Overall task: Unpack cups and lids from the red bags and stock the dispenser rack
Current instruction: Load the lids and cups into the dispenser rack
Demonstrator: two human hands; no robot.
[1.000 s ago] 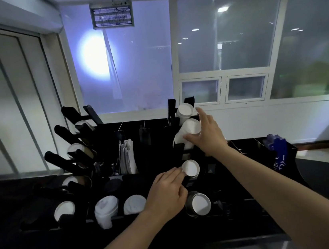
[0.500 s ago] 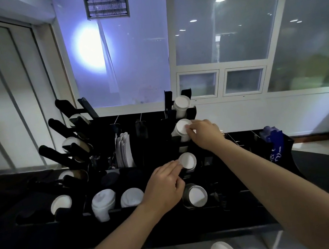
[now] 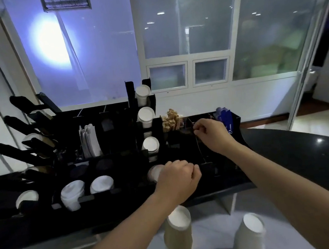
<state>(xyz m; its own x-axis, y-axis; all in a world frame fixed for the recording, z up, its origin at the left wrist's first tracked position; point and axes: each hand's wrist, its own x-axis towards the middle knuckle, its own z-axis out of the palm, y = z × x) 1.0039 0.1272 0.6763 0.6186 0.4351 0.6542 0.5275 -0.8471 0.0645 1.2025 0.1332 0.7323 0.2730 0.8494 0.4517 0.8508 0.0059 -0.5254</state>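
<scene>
The black dispenser rack (image 3: 111, 173) stands on a dark counter (image 3: 301, 154), with white cups (image 3: 146, 116) stacked in its upright column and white lids (image 3: 101, 183) in the front slots. The left hand (image 3: 178, 178) is curled into a loose fist in front of the bottom cup, hiding most of it; nothing shows in its grasp. The right hand (image 3: 213, 133) hovers over the side compartments, fingertips pinched, perhaps on something thin and dark. Two cup stacks (image 3: 178, 239) rise at the bottom edge, cut off.
</scene>
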